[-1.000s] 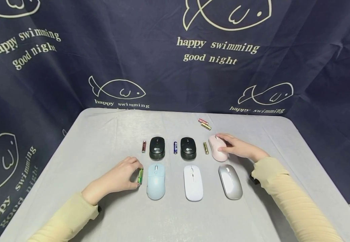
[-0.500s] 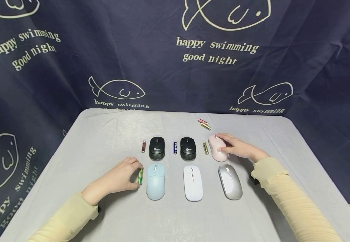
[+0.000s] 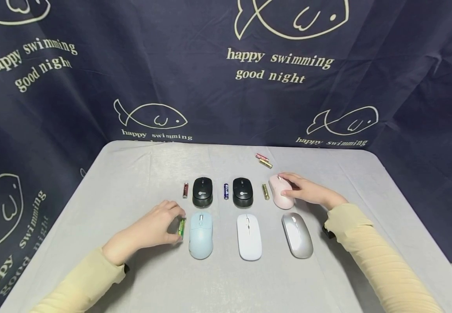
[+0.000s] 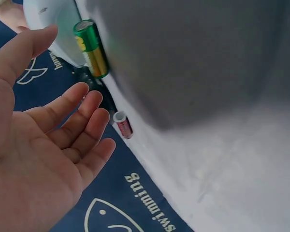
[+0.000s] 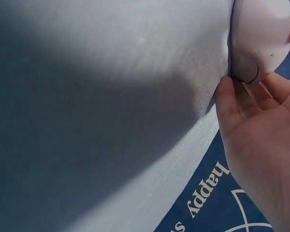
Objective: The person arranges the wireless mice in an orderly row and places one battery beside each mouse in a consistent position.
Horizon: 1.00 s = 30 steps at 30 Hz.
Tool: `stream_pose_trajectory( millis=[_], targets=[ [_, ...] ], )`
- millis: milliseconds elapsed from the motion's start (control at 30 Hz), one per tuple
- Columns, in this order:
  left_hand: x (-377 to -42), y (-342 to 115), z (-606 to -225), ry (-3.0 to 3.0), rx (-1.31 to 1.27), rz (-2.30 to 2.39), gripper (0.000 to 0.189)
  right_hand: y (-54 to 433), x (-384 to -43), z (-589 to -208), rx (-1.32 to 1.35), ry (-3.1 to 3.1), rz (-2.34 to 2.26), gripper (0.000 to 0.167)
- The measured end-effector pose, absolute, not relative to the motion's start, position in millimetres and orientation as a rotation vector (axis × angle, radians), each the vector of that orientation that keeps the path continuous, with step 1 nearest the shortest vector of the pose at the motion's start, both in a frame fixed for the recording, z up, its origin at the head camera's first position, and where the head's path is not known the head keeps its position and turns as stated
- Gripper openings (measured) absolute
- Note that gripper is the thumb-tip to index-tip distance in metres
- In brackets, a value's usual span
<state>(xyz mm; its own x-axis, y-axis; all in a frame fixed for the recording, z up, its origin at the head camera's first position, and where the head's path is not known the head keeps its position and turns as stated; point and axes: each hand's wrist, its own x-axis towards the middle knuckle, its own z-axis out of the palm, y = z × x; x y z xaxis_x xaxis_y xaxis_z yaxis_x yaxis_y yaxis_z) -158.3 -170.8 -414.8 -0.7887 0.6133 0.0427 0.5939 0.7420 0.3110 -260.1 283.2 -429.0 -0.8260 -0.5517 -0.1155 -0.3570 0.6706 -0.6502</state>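
Note:
At the left, my left hand (image 3: 153, 228) is beside a green-and-gold battery (image 3: 181, 228). Its thumb and fingers are spread around the battery, and the left wrist view shows a gap between the fingertips and the battery (image 4: 92, 48), which lies on the table. Just right of it is a light blue computer mouse (image 3: 201, 237). My right hand (image 3: 308, 190) holds a pink computer mouse (image 3: 281, 198) on the table, thumb on top and fingers around its far and right side. In the right wrist view, fingertips touch the edge of the pink mouse (image 5: 263, 38).
Two black mice (image 3: 202, 191) stand in the back row. A white mouse (image 3: 249, 237) and a silver mouse (image 3: 297, 234) fill the front row. Batteries lie beside the back mice: dark red (image 3: 185, 190), blue (image 3: 226, 191), gold (image 3: 265, 191). A red battery (image 3: 262, 157) and gold one lie farther back.
My left hand has shifted very slightly up in the head view, its fingers a little wider around the green battery. The right hand and the pink mouse have stayed put.

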Motion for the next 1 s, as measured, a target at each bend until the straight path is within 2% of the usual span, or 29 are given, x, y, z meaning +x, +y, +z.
stream_pose_trajectory(
  millis=[467,1000],
  targets=[
    [-172,-160,-388,2.868,1.032,0.454,0.051,284,-261,-429,-0.714,2.578,-0.906,0.064],
    [-203,-123,-362,2.957,0.813,0.504,0.062,285,-263,-430,-0.728,2.583,-0.890,0.065]
  ],
)
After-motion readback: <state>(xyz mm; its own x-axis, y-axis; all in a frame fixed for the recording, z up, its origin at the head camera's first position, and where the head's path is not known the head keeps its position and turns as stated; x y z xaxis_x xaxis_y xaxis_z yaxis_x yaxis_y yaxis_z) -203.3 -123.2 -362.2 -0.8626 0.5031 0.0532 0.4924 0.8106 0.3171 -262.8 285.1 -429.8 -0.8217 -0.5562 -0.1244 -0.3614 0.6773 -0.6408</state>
